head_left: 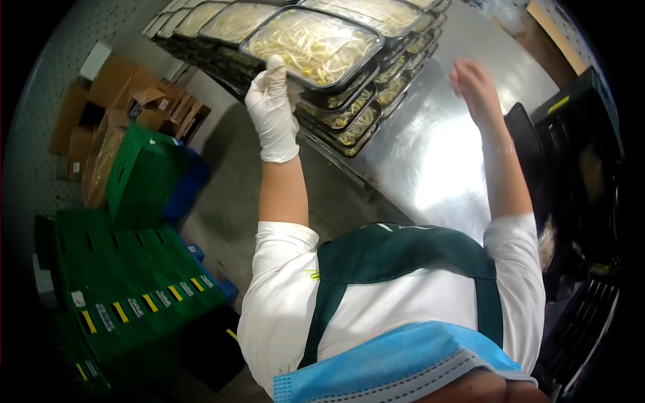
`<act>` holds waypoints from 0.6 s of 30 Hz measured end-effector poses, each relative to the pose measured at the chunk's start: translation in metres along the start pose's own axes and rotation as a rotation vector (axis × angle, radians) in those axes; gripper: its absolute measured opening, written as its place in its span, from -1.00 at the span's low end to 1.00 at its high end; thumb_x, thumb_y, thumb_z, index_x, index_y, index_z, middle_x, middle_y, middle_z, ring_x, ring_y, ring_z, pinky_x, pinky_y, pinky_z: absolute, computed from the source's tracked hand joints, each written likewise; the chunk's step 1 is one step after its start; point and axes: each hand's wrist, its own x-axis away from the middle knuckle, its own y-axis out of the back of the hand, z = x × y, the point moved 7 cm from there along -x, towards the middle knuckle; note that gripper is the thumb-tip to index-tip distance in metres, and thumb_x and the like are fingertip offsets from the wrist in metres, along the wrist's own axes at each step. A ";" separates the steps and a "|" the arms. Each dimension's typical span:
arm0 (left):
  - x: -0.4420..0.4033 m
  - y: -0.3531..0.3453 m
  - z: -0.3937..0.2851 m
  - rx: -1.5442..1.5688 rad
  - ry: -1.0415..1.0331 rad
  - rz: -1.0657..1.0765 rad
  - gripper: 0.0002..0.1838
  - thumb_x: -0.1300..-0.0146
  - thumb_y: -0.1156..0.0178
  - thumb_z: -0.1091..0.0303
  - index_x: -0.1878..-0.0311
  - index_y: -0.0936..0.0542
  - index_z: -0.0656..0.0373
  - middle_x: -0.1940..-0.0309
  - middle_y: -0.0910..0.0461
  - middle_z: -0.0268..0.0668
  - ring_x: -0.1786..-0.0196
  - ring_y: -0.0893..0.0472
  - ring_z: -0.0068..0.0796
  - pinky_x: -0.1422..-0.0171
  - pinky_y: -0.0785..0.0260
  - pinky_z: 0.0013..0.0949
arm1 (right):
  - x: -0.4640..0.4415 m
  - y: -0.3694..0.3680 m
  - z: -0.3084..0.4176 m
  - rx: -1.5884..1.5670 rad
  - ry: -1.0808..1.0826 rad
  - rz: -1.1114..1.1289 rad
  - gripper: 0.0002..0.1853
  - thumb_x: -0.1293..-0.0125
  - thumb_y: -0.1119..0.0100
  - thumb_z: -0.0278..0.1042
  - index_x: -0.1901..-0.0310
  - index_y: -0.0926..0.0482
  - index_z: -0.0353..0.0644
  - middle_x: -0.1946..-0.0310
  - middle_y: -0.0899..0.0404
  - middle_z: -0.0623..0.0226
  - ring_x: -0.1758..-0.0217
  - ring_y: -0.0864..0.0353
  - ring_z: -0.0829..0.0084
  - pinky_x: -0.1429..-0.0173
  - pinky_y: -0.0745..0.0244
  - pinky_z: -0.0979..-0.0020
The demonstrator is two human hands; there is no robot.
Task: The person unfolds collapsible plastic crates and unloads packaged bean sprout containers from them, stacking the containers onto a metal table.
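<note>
My left hand (274, 107), in a white glove, grips the near left corner of a black tray of bean sprouts (316, 48) under clear film. The thumb lies over the rim and the fingers curl below it. This tray is at the top of a stack; whether it rests fully on the one beneath, I cannot tell. Several more sprout trays (356, 127) are piled under and behind it. My right hand (474, 86) is bare and over the steel table (430, 148), apart from the trays. Motion smears its fingers.
Green crates (134, 269) with yellow labels are stacked at the left, with a blue crate (188, 185) behind. Cardboard boxes (121, 87) lie at the far left. Black trays (524, 138) and dark crates (584, 127) stand close on the right.
</note>
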 end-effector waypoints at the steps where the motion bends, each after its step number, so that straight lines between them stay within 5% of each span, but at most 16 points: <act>1: 0.001 0.005 0.005 -0.006 -0.012 -0.049 -0.71 -0.10 -0.19 0.11 0.49 -0.45 0.12 0.75 -0.35 -0.51 0.72 -0.30 -0.75 0.65 -0.08 -0.66 | 0.028 0.028 -0.013 0.185 0.005 -0.087 -0.73 -0.15 -0.12 -0.30 0.20 -0.42 -0.30 0.45 -0.47 0.37 0.42 -0.42 0.64 0.41 -0.25 0.63; 4: 0.021 0.014 -0.012 -0.233 -0.386 -0.234 -0.66 -0.27 0.09 0.12 0.52 -0.39 0.15 0.67 -0.29 -0.46 0.64 -0.26 -0.63 0.57 -0.08 -0.59 | 0.126 0.109 -0.024 0.702 0.000 -0.327 -0.70 -0.08 -0.18 -0.33 0.18 -0.43 -0.29 0.35 -0.50 0.31 0.32 -0.47 0.53 0.20 -0.36 0.55; 7: 0.074 -0.010 -0.021 -0.274 -0.750 -0.056 -0.63 -0.29 0.22 0.17 0.60 -0.26 0.16 0.72 -0.24 -0.34 0.72 -0.26 -0.50 0.62 -0.15 -0.51 | 0.240 0.203 0.002 1.448 -0.098 -0.651 -0.54 0.05 -0.26 -0.28 0.10 -0.39 -0.27 0.19 -0.46 0.17 0.10 -0.43 0.32 0.01 -0.34 0.35; 9: 0.115 -0.043 -0.003 -0.386 -0.801 0.092 -0.63 -0.25 0.16 0.17 0.61 -0.30 0.19 0.71 -0.30 -0.28 0.71 -0.30 -0.50 0.62 -0.19 -0.49 | 0.306 0.244 0.032 1.870 -0.194 -0.816 -0.35 0.15 -0.32 -0.18 -0.01 -0.31 -0.24 0.05 -0.38 0.13 -0.04 -0.33 0.18 -0.08 -0.28 0.26; 11: 0.149 -0.084 0.049 -0.076 -0.232 0.469 -0.67 -0.18 0.03 0.18 0.42 -0.44 0.32 0.64 -0.43 -0.20 0.66 -0.39 -0.48 0.60 -0.23 -0.53 | 0.355 0.275 0.037 1.924 -0.405 -0.789 -0.29 0.19 -0.35 -0.14 -0.02 -0.30 -0.25 0.02 -0.37 0.12 -0.06 -0.33 0.17 -0.10 -0.27 0.29; 13: 0.204 -0.122 0.121 -0.167 0.384 0.584 -0.68 -0.19 -0.05 0.17 0.41 -0.51 0.29 0.64 -0.49 -0.26 0.64 -0.42 -0.58 0.58 -0.21 -0.58 | 0.375 0.296 0.010 1.946 -0.371 -0.541 -0.27 0.18 -0.34 -0.18 -0.07 -0.28 -0.22 -0.05 -0.34 0.12 -0.12 -0.31 0.21 -0.12 -0.27 0.27; 18: 0.355 -0.229 0.195 -0.183 0.907 1.082 -0.64 -0.18 -0.06 0.09 0.61 -0.48 0.13 0.69 -0.49 -0.38 0.65 -0.40 -0.68 0.58 -0.15 -0.61 | 0.394 0.306 0.004 1.786 0.082 -0.574 -0.57 0.10 -0.12 -0.54 0.07 -0.45 -0.19 0.04 -0.45 0.21 -0.04 -0.41 0.27 -0.03 -0.35 0.36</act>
